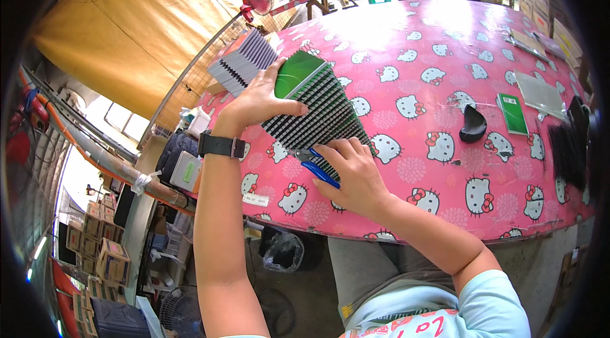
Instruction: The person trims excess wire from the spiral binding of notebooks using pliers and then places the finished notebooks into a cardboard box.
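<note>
My left hand [259, 101] grips the upper left edge of a stack of black grid panels [321, 112] whose top shows a green board. The stack rests tilted on a pink patterned table [438, 52]. My right hand [352, 172] lies against the stack's lower right corner and holds a blue-handled tool [318, 169], whose tip is hidden under the fingers. A black watch sits on my left wrist.
A fanned stack of grey panels [244, 61] lies at the table's far left corner. To the right are a black curved piece [473, 125], a green board [512, 113], a clear bag [540, 95] and black panels [569, 147]. Cardboard boxes [101, 249] are stacked on the floor at left.
</note>
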A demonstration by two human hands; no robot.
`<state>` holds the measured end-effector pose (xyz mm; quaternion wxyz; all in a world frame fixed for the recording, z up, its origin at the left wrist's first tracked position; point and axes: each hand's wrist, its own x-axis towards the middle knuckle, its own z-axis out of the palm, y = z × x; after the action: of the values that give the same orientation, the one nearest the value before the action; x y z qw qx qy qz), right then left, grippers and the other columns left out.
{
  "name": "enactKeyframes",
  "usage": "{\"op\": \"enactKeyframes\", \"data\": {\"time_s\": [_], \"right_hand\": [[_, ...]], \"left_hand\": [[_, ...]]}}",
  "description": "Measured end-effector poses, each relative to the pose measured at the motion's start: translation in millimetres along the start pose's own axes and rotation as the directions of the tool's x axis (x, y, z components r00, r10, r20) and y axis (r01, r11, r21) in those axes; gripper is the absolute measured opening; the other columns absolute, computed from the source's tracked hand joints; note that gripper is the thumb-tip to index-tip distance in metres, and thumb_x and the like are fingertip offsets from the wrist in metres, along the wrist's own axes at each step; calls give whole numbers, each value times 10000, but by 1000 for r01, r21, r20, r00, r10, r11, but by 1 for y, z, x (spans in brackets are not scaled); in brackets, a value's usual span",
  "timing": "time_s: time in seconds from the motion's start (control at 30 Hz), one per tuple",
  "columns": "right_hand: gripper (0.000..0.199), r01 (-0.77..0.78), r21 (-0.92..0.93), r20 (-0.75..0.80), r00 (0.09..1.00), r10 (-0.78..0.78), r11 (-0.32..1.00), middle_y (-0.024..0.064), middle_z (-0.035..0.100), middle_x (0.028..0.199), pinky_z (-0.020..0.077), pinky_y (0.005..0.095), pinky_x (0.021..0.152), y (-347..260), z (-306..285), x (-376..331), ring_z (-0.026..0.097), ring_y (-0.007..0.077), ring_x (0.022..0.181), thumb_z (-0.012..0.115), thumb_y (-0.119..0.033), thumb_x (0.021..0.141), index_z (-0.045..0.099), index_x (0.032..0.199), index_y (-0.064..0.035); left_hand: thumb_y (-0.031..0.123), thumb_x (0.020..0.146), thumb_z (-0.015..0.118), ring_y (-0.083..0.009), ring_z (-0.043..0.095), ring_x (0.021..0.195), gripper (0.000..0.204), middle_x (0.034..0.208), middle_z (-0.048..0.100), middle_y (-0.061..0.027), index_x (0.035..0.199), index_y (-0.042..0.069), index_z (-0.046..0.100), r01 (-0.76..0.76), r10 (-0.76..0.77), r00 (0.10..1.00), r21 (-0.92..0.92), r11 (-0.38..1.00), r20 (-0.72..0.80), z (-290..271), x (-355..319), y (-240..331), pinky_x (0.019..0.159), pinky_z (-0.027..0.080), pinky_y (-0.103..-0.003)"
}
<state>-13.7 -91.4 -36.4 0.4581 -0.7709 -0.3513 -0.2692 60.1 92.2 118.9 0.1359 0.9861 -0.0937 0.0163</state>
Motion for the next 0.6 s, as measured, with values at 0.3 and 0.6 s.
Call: {"op": "enactKeyframes", "data": {"time_s": [0.3,0.6], "right_hand": [[406,-679,676,610,733,301,285,132,598,907,499,399,731,14,3,6,615,278,869,654,-249,803,572,1129,-22],[506,-44,-6,20,999,44,999,110,541,984,408,405,828,4,2,-8,504,293,978,706,-262,698,567,1138,-54]], "left_hand": [[490,546,769,-352,272,1349,1152,1424,288,-247,1445,35,210,2,-2,1000,-6,1000,15,0,-2,0,1099,240,-383],[483,543,779,-355,275,1345,1156,1422,288,-247,1443,31,211,1,0,1000,-36,999,16,-1,-2,0,1098,241,-386]]}}
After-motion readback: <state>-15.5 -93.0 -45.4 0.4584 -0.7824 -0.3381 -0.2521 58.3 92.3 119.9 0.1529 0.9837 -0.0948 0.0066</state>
